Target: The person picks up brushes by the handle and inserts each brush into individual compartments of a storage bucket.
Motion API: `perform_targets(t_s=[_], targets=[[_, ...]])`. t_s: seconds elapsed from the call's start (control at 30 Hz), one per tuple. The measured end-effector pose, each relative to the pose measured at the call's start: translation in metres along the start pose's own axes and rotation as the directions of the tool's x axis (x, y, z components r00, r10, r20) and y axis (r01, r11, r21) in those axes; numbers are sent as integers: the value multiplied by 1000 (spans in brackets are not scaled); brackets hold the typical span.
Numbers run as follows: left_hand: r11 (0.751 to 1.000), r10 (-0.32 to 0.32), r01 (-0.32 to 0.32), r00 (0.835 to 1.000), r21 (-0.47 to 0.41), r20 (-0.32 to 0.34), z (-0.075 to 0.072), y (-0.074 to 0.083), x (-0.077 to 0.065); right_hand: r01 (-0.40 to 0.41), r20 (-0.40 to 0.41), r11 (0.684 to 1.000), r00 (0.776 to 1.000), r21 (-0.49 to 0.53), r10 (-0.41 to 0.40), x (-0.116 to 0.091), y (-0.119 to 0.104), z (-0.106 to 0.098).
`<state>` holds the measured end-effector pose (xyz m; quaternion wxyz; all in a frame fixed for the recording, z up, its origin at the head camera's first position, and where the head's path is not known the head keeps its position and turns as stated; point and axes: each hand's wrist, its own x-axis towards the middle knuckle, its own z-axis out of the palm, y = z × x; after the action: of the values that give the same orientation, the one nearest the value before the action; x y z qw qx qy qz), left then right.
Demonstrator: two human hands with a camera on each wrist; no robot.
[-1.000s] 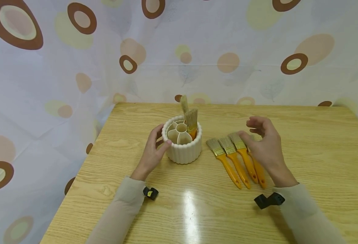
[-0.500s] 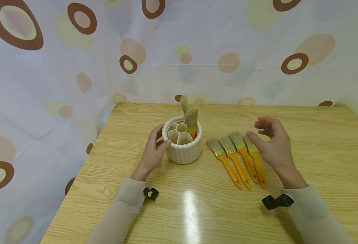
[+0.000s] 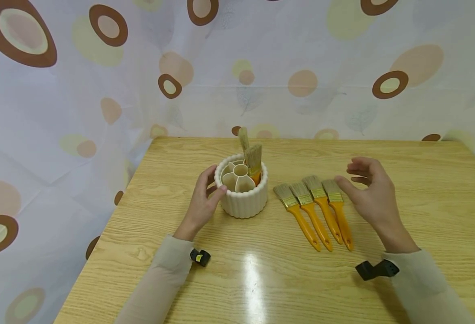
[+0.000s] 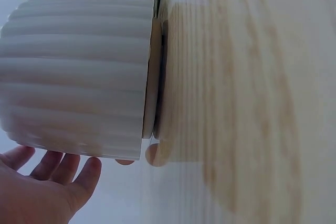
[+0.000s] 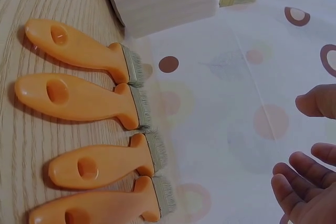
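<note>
A white ribbed organizer pot (image 3: 243,205) with petal-shaped compartments stands upright on the table. Two paintbrushes (image 3: 254,158) stand in its right-hand and rear compartments, bristles up. My left hand (image 3: 200,201) holds the pot by its left side, thumb at the front rim; in the left wrist view its fingers (image 4: 65,169) lie against the ribbed wall. Several paintbrushes with orange handles (image 3: 309,225) lie in a slanting row to the right, bristles pointing away. Beside the rightmost brush (image 3: 341,220), my right hand (image 3: 377,202) hovers with nothing in its spread, loosely bent fingers.
The wooden table (image 3: 152,189) carries the pot and the brushes. A white curtain or sheet with brown, peach and yellow ovals (image 3: 302,83) hangs behind the table and along its left side. Small black cameras (image 3: 377,269) sit on both wrists.
My right hand has drawn away to the right from above the brushes, uncovering the rightmost one. The left hand, the pot and the brushes stay where they were.
</note>
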<state>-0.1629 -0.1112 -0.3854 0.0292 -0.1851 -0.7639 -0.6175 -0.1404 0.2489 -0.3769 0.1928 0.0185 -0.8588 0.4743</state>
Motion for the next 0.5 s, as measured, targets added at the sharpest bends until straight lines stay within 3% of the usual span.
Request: perform_targets(t_s=[0.33,0.5], targets=[[1000,-5,5,1000,22,-17,0,0,0,-39,30,998,999,-45,40,-3,5,-5],[1000,14,-14,1000,-4,-17,-1,-19,4,-43,37,998,998,-54,45,-3,6,-7]])
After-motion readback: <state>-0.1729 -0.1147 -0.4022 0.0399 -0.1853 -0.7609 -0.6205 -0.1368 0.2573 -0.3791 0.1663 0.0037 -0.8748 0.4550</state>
